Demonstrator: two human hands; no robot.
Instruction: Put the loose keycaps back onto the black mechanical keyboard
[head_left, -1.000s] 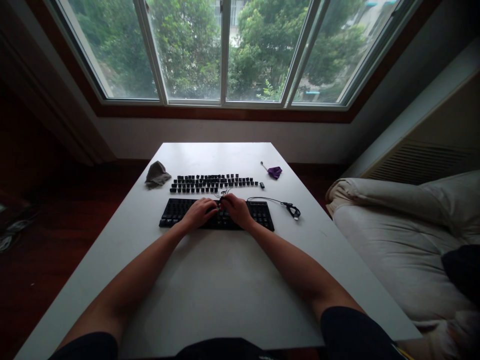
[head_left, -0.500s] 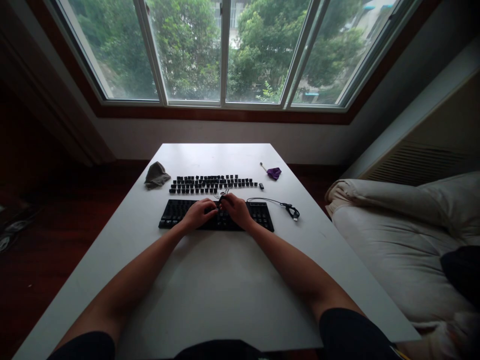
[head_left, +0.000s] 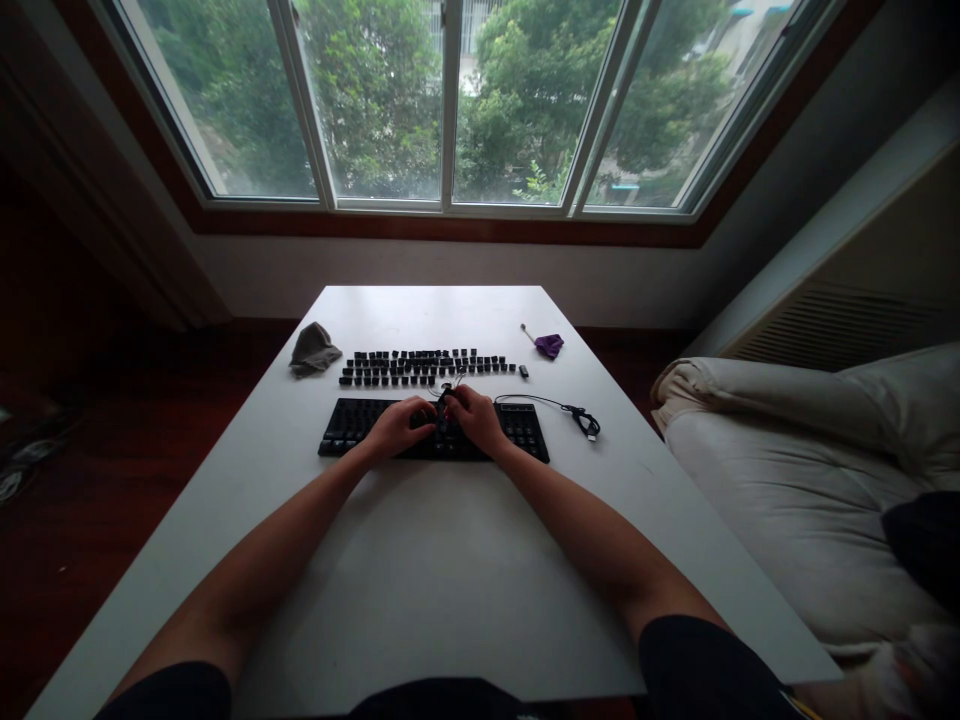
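A black keyboard lies across the middle of the white table. Both my hands rest on it. My left hand lies on the keys left of centre, fingers curled down against them. My right hand is closed in a pinch on a thin wire keycap puller at the keyboard's top edge. Beyond the keyboard, rows of loose black keycaps are laid out on the table.
A grey cloth sits at the back left, a purple cloth with a small brush at the back right. The keyboard's cable coils to the right. A white cushioned sofa stands right of the table. Windows face me.
Barely anything: my right hand shifted very slightly over the keyboard's top edge, and the view shifted slightly.
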